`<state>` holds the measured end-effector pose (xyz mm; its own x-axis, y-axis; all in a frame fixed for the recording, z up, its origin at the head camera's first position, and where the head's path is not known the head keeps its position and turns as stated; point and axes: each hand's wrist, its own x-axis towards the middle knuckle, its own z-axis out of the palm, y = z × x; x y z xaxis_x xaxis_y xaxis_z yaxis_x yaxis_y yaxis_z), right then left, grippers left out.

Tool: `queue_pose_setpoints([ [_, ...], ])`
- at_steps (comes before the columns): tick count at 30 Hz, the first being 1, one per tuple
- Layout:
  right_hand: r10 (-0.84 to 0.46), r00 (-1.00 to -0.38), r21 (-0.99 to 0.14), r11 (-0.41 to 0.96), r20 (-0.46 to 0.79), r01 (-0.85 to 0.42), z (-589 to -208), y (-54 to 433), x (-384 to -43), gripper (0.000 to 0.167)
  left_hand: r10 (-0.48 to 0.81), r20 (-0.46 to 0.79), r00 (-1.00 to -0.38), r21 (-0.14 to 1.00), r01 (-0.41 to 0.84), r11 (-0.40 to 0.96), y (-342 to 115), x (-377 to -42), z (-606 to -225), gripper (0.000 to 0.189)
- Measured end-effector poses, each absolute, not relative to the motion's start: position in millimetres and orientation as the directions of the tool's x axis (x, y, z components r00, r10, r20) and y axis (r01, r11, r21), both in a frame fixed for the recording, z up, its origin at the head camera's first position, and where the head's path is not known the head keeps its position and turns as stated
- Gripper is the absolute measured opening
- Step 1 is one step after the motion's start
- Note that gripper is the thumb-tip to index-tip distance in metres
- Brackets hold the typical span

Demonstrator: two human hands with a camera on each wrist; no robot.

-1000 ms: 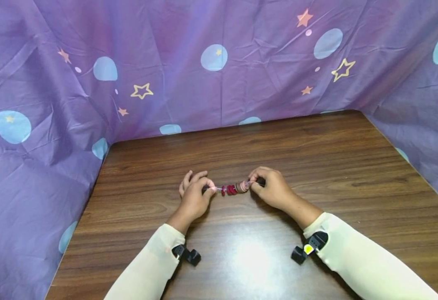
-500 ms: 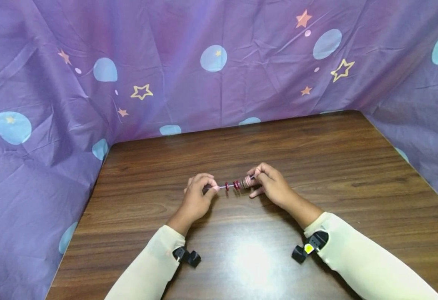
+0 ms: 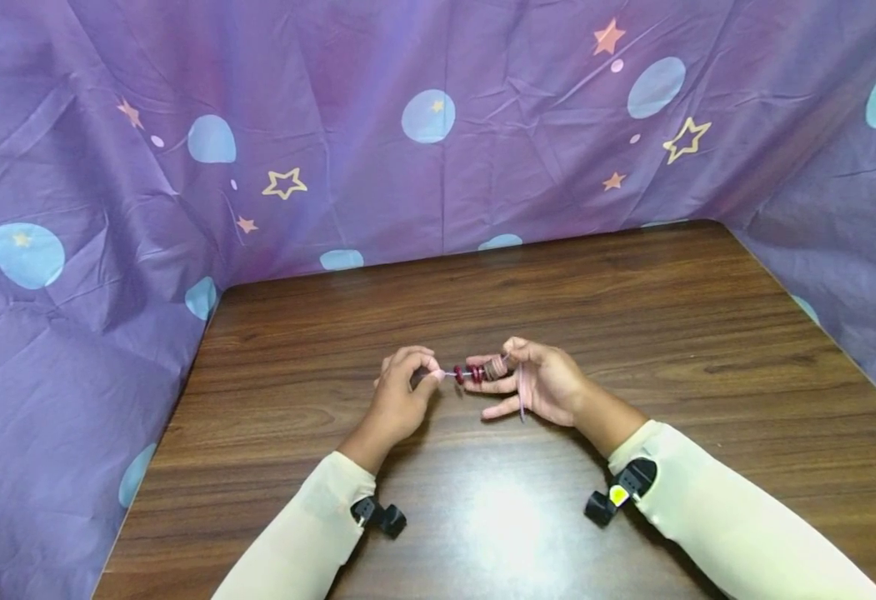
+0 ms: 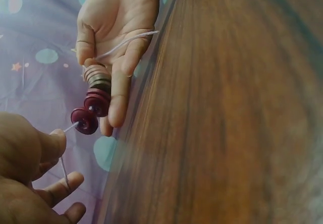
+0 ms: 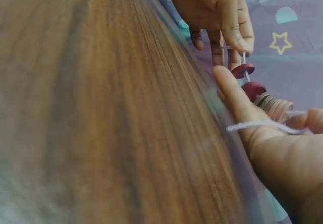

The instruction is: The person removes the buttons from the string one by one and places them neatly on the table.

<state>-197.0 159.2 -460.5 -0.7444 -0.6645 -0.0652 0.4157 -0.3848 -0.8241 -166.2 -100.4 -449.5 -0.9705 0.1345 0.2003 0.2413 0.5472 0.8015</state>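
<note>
Several round buttons are threaded on a pale lilac string (image 5: 262,125), held between the two hands above the table. Dark red buttons (image 4: 84,121) are toward the left hand, brown ones (image 4: 101,82) come after them, and pale pink ones (image 5: 282,110) are nearest the right hand. My left hand (image 3: 400,395) pinches the string between thumb and forefinger, just beyond the last red button. With thumb and forefinger my right hand (image 3: 553,389) pinches the string beside the pink buttons. Its other fingers stretch out under the row, palm turned up, and the string's loose end hangs across that palm.
A brown wood-grain table (image 3: 295,517) lies beneath both hands, with a bright glare patch near its front. Purple cloth (image 3: 362,167) with stars and blue spots hangs behind and along the sides. Each sleeve carries a black wrist camera (image 3: 381,515).
My right hand has turned palm up and spread its lower fingers under the buttons, so the string's loose end now shows. My left hand has shifted slightly right, still pinching the string.
</note>
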Motion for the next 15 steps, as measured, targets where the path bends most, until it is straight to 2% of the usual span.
queue_pose_setpoints([
  [7,-0.752,-0.658,-0.741,-0.462,0.037,0.487,-463.9,162.7,-198.5,0.045,0.14,0.259,-0.956,0.797,0.293,0.528,-98.6,-165.2,-447.0,0.01],
  [11,-0.758,-0.651,-0.728,-0.469,0.041,0.501,-464.7,162.3,-197.6,0.046,0.146,0.337,-0.93,0.8,0.365,0.476,-96.7,-164.9,-443.9,0.007],
  [15,-0.755,-0.655,-0.724,-0.465,0.024,0.51,-463.3,160.2,-195.8,0.046,0.128,0.313,-0.941,0.87,0.338,0.36,-93.9,-164.3,-440.8,0.005],
])
